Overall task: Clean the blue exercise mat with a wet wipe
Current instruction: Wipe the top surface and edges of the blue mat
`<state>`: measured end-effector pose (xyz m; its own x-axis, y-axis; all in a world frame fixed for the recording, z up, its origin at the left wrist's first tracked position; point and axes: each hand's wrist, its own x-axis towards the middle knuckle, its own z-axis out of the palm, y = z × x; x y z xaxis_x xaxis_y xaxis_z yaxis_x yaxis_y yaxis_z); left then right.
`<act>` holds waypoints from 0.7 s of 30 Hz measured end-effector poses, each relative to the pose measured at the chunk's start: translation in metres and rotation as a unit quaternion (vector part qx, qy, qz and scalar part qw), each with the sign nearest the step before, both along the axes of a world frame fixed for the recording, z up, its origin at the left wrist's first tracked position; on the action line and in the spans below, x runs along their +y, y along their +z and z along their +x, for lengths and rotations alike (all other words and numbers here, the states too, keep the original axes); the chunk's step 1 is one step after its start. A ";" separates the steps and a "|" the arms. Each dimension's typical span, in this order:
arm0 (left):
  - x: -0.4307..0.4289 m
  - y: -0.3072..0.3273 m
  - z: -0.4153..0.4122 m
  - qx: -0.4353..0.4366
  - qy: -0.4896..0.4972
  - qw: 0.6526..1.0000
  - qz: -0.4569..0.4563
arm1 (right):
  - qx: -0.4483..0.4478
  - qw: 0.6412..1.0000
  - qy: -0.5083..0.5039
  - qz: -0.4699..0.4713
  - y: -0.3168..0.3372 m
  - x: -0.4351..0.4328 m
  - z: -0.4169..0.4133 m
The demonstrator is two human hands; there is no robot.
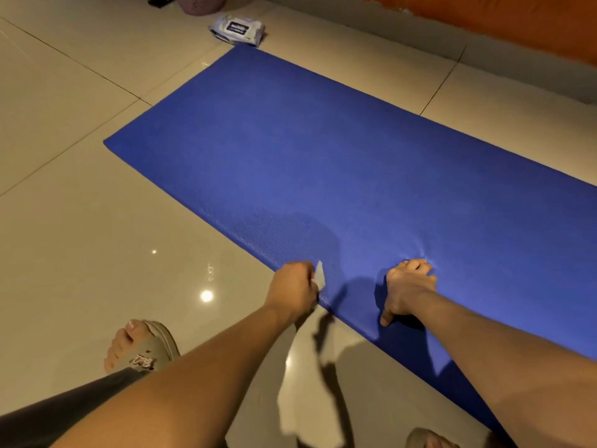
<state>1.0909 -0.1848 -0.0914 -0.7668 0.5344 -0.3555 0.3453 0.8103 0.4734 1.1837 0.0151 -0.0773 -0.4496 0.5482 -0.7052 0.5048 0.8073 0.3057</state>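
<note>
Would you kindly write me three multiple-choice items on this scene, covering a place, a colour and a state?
1. The wipes pack lies: A on a chair; B on the floor past the far corner of the blue mat; C mid-mat.
2. The wipe in the left hand is: A white; B green; C black.
3. The blue mat is: A rolled up; B spread flat; C folded double.
Answers: B, it sits on tile beyond the corner; A, white against the blue; B, its surface lies open.
</note>
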 end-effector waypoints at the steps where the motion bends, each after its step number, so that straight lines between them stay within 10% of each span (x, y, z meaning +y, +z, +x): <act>1: -0.004 0.001 -0.011 0.015 0.017 1.000 -0.009 | -0.002 1.000 -0.007 -0.002 0.000 -0.001 -0.002; 14: 0.015 0.015 0.036 -0.105 0.080 0.991 0.015 | 0.044 0.998 -0.004 -0.034 -0.003 0.009 0.016; 21: 0.020 0.008 0.033 -0.002 -0.035 0.999 -0.009 | -0.016 1.000 0.014 -0.006 -0.003 0.000 -0.010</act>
